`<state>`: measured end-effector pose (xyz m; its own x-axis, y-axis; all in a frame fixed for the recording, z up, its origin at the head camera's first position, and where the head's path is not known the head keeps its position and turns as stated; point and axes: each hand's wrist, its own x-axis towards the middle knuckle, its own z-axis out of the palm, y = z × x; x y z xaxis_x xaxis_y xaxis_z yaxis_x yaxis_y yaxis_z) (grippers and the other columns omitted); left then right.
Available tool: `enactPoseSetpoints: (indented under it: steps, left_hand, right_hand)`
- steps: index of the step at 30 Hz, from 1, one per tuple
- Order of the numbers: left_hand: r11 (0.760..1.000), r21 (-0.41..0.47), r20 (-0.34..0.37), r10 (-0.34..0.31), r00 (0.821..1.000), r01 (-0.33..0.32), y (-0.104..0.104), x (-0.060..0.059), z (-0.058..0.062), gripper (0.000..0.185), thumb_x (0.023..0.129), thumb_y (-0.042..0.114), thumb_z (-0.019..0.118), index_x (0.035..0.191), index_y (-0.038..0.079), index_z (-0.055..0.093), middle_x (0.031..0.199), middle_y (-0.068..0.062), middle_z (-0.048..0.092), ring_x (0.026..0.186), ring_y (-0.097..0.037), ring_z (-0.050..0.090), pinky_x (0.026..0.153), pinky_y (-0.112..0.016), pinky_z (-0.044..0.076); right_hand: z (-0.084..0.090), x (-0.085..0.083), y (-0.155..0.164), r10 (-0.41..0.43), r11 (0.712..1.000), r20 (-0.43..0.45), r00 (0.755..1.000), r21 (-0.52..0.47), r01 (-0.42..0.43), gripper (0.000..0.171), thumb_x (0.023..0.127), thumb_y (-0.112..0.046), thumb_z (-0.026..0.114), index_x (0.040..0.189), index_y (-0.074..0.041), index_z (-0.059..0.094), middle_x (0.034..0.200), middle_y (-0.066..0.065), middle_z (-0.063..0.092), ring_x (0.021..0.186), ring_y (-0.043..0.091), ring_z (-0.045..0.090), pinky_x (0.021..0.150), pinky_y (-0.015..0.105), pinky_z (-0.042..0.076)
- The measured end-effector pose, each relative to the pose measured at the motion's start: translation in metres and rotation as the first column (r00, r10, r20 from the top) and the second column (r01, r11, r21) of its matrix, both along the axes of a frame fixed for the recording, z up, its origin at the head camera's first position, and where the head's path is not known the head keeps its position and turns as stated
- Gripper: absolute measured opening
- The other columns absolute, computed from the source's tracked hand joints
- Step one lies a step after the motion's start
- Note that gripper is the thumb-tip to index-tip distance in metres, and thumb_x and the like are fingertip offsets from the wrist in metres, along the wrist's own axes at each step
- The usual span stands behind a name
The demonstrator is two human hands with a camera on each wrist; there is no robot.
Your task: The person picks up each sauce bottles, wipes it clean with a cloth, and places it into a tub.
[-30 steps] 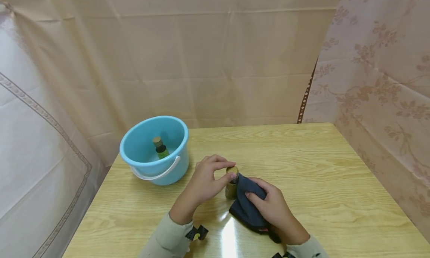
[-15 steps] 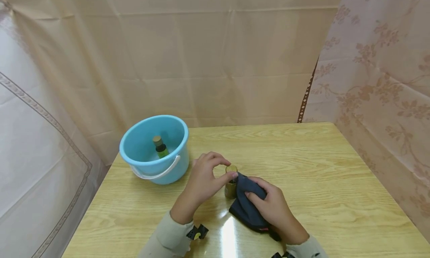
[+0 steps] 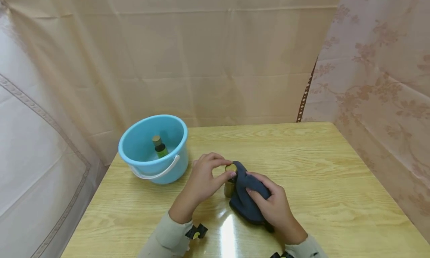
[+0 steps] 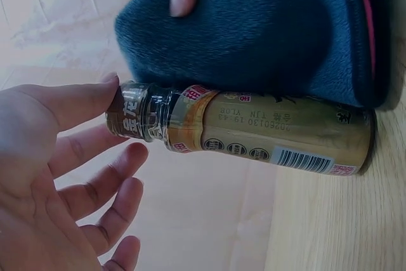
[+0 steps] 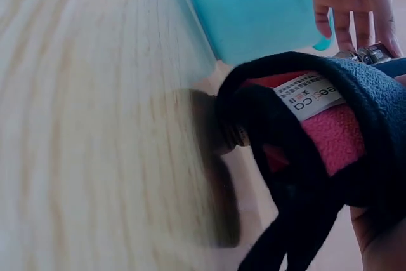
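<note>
A small gold-labelled bottle (image 3: 230,186) stands upright on the wooden table (image 3: 319,168). My left hand (image 3: 223,169) pinches its cap (image 3: 230,167) between thumb and fingers. In the left wrist view the thumb (image 4: 70,103) lies on the cap (image 4: 136,118) above the bottle body (image 4: 279,138). My right hand (image 3: 260,192) grips a dark blue cloth (image 3: 246,204) and presses it against the bottle's right side, up to the cap. The same cloth (image 4: 254,30) covers one side of the bottle, and its pink inner face and white tag (image 5: 317,103) show in the right wrist view.
A light blue bucket (image 3: 134,159) with a white handle stands at the table's back left corner and holds a green bottle (image 3: 160,149). Beige curtains hang behind and on both sides. The table's left edge runs close to the bucket.
The right hand has slid the cloth up the bottle, from its lower side to level with the cap. The left hand keeps its pinch on the cap.
</note>
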<state>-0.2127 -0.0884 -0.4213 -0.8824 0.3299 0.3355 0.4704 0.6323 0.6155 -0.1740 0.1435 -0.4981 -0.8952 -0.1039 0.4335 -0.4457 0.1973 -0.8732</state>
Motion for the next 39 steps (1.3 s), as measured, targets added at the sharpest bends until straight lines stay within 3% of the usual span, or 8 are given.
enactPoseSetpoints:
  steps: [5,13,21,26,31,39]
  left_hand:
    - [1.000,0.005,-0.004,-0.003,1.000,0.003,0.0002,-0.0004,-0.0013,0.035,0.093,0.047,0.076,0.119,0.025,0.079,0.116,0.009,0.070,0.110,-0.015,0.058,0.095,-0.043,0.039]
    - [1.000,0.020,-0.015,-0.017,1.000,0.018,-0.0013,-0.0032,-0.0008,0.036,0.092,0.047,0.077,0.119,0.022,0.079,0.114,0.008,0.070,0.109,-0.015,0.058,0.094,-0.044,0.040]
    - [1.000,0.021,-0.010,-0.015,1.000,0.015,-0.0012,-0.0027,0.0002,0.035,0.092,0.047,0.077,0.119,0.024,0.079,0.114,0.010,0.070,0.109,-0.015,0.058,0.095,-0.044,0.040]
    - [1.000,-0.015,-0.024,-0.014,1.000,0.013,-0.0010,-0.0017,-0.0003,0.038,0.093,0.050,0.075,0.120,0.025,0.079,0.116,0.008,0.069,0.110,-0.015,0.058,0.094,-0.044,0.039]
    - [0.999,-0.026,-0.058,0.033,0.998,-0.034,-0.0012,-0.0005,0.0006,0.047,0.089,0.057,0.076,0.124,0.024,0.075,0.122,0.006,0.068,0.115,-0.018,0.057,0.094,-0.044,0.037]
    - [0.998,-0.023,-0.088,0.064,0.994,-0.066,-0.0006,0.0001,0.0022,0.034,0.087,0.053,0.081,0.105,0.024,0.079,0.115,0.007,0.070,0.108,-0.019,0.058,0.087,-0.039,0.035]
  right_hand:
    - [0.0006,0.0003,-0.0002,0.014,1.000,0.011,1.000,-0.001,-0.014,0.042,0.096,-0.007,0.074,0.135,-0.021,0.068,0.133,0.003,0.070,0.125,0.016,0.066,0.099,0.023,0.053]
    - [-0.0016,-0.0044,-0.0006,-0.023,0.996,0.124,0.992,0.083,0.013,0.039,0.095,-0.015,0.077,0.129,-0.033,0.070,0.131,-0.007,0.071,0.119,0.014,0.067,0.095,0.026,0.054]
    - [-0.0023,-0.0054,0.0014,-0.048,0.982,0.255,0.966,0.186,0.000,0.037,0.093,-0.017,0.079,0.125,-0.034,0.071,0.124,-0.006,0.073,0.105,0.015,0.070,0.085,0.029,0.056]
    - [-0.0037,-0.0031,0.0021,-0.076,0.977,0.257,0.963,0.213,0.020,0.037,0.092,-0.019,0.079,0.124,-0.036,0.071,0.122,-0.006,0.074,0.101,0.014,0.070,0.084,0.029,0.055]
    - [-0.0035,-0.0027,0.0019,-0.094,0.973,0.255,0.962,0.229,0.035,0.038,0.092,-0.018,0.080,0.123,-0.037,0.071,0.121,-0.007,0.074,0.101,0.013,0.070,0.085,0.029,0.055]
    - [-0.0019,-0.0025,0.0016,-0.086,0.974,0.223,0.971,0.223,0.035,0.039,0.092,-0.017,0.079,0.125,-0.037,0.071,0.123,-0.007,0.073,0.103,0.014,0.070,0.086,0.029,0.055]
